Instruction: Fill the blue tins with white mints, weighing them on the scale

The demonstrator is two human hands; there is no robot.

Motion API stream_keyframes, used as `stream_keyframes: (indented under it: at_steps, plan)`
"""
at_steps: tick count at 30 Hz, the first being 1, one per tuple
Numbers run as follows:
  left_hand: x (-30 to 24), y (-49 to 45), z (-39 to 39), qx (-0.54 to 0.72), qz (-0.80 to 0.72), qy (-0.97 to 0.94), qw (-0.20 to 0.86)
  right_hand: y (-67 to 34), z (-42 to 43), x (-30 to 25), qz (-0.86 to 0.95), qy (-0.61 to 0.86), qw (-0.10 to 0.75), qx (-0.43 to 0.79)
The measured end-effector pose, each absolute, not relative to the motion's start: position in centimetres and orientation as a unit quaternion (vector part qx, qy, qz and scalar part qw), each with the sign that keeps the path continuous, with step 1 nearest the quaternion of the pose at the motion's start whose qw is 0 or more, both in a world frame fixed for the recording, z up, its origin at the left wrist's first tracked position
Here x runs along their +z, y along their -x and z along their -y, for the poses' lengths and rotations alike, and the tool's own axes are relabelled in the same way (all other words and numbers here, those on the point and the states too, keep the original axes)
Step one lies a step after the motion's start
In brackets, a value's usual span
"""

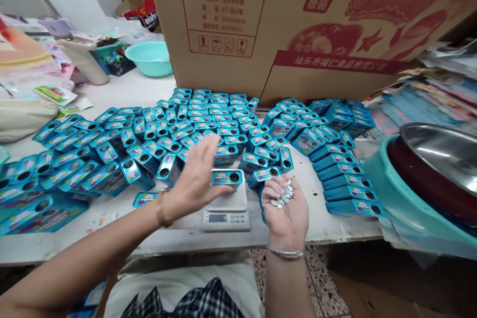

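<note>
My left hand [196, 171] is slightly blurred, its fingers stretched out and thumb apart, with nothing visible in it. It hovers beside a blue tin [219, 177] with a round dark opening in its top. That tin stands upright on a small white digital scale [228, 203], whose display is too small to read. To the right of the scale, my right hand [288, 213] is turned palm up with its fingers curled in, cupping several small whitish candies [283, 196]. Just behind these fingers stands another blue tin [266, 174].
Many blue tins [151, 131] with round holes crowd the white table [179, 241]. A large cardboard box [223, 72] stands behind them. At the right are a turquoise basin [395, 184] and a metal bowl [447, 149]. Another turquoise basin [149, 59] sits back left.
</note>
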State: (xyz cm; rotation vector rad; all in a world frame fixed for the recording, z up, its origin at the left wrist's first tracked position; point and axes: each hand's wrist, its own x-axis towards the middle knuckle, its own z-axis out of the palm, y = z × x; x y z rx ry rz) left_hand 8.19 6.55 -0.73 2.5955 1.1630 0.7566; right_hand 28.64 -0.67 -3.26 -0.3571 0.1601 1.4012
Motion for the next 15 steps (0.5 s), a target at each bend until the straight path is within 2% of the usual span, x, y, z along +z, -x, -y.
stream_keyframes:
  at_steps: [5,9,15]
  plan:
    - [2.3,-1.3,-4.8,0.389,-0.518,-0.759,0.072,-27.8,-0.3,-2.9,-0.079,0.174,0.75,0.633]
    - [1.4,3.0,-2.4,0.393,-0.584,-0.702,0.111,-27.4,-1.2,-2.6,-0.033,0.177,0.752,0.634]
    - [0.0,4.6,-0.5,0.453,-0.583,-0.655,0.161,-26.7,-2.7,-2.2,0.004,0.183,0.749,0.637]
